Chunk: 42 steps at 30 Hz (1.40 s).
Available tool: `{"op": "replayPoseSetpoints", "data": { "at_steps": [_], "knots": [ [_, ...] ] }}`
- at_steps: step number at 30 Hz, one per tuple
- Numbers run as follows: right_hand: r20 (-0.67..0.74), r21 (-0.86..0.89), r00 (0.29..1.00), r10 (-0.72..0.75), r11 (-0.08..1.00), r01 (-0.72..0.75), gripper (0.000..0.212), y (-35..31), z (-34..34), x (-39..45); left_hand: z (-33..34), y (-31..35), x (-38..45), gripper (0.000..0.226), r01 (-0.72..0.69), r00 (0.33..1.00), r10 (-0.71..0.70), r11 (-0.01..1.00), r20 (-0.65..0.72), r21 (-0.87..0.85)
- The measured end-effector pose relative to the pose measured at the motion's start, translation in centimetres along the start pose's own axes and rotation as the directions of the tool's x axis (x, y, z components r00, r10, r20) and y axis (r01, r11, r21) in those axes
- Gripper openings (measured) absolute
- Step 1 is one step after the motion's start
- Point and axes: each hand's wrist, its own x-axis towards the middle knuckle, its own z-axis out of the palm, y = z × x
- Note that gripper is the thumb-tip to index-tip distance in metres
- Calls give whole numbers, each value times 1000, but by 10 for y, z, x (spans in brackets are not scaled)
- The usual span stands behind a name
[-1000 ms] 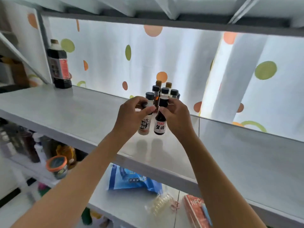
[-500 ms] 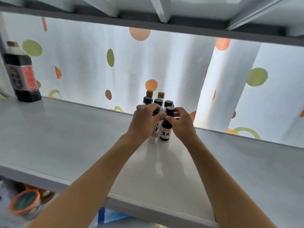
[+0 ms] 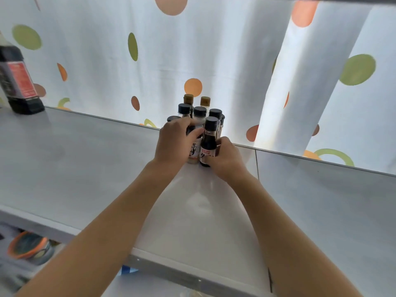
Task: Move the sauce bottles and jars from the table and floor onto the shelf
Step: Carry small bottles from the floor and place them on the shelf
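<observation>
Two small sauce bottles stand on the white shelf (image 3: 90, 168) at the front of a cluster of several small black-capped bottles (image 3: 200, 112) near the back edge. My left hand (image 3: 173, 144) grips the pale bottle (image 3: 194, 154), covering its cap. My right hand (image 3: 227, 159) grips the lower body of the dark bottle (image 3: 209, 142), whose black cap stands free above my fingers. Both bottles are upright and touch each other.
A large dark sauce bottle (image 3: 17, 80) with a red label stands at the shelf's far left. A white curtain (image 3: 235, 61) with orange and green dots hangs behind. Below the shelf at the left sits an orange-lidded jar (image 3: 27, 246).
Both hands have carried the two small bottles forward and down onto the shelf, up against the cluster. My right hand has slid from the dark bottle's neck to its body.
</observation>
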Motion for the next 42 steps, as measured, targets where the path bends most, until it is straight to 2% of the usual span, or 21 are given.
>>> {"op": "replayPoseSetpoints", "data": {
  "at_steps": [3, 7, 13, 18, 29, 35, 39, 42],
  "knots": [
    [-20, 64, 998, 52, 997, -50, 47, 6, 2, 5, 0, 0, -3, 27, -57, 998, 57, 998, 22, 29],
    [-50, 74, 996, 68, 995, -64, 37, 9, 0, 6, 2, -5, -4, 31, -143, 990, 139, 974, 37, 174],
    [-86, 59, 995, 48, 997, -43, 25, 12, 5, 6, 5, -10, -1, 31, -158, 985, 173, 932, -15, 325],
    [-109, 44, 994, 24, 999, -19, 27, 12, 12, 7, 7, -17, 2, 31, -150, 981, 187, 902, -54, 404],
    [-147, -13, 988, 54, 998, -56, 26, 14, 17, 10, 14, -21, 2, 36, -161, 982, 188, 916, -38, 368],
    [-131, 18, 989, 75, 997, -73, 25, 11, 16, 5, 13, -23, -1, 48, -188, 981, 189, 912, 34, 365],
    [-123, -71, 989, 79, 994, -88, 25, 9, 15, 1, 12, -23, -5, 52, -208, 977, 212, 915, 27, 345],
    [-96, -134, 990, 102, 984, -115, 31, 6, 13, -7, 6, -18, -11, 46, -225, 972, 235, 919, 10, 325]
  ]
}}
